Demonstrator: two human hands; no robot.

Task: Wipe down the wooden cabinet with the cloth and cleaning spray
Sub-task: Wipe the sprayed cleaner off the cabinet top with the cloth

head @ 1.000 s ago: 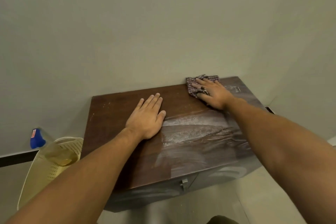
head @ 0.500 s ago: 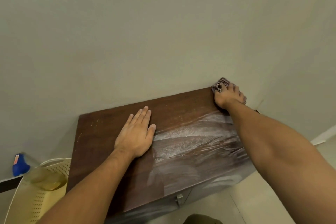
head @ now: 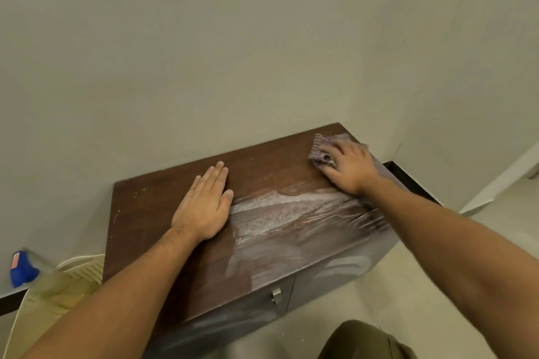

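Observation:
A dark brown wooden cabinet (head: pixel 163 213) stands against the wall, its top streaked with whitish wet film on the right half. My right hand (head: pixel 351 167) presses a checked purple cloth (head: pixel 320 146) flat on the top near the back right corner. My left hand (head: pixel 205 204) lies flat, palm down, fingers together, on the middle of the top. A blue spray bottle (head: pixel 20 269) stands on a low ledge at the far left, away from both hands.
A cream perforated plastic basket (head: pixel 49 300) sits left of the cabinet. A metal handle (head: pixel 275 296) is on the cabinet front. Plain walls meet in a corner behind the cabinet's right end. My knee in olive trousers (head: pixel 364 341) is at the bottom.
My right hand has slid the cloth leftward from the very back right corner. The left hand has stayed flat in place. The view has tilted.

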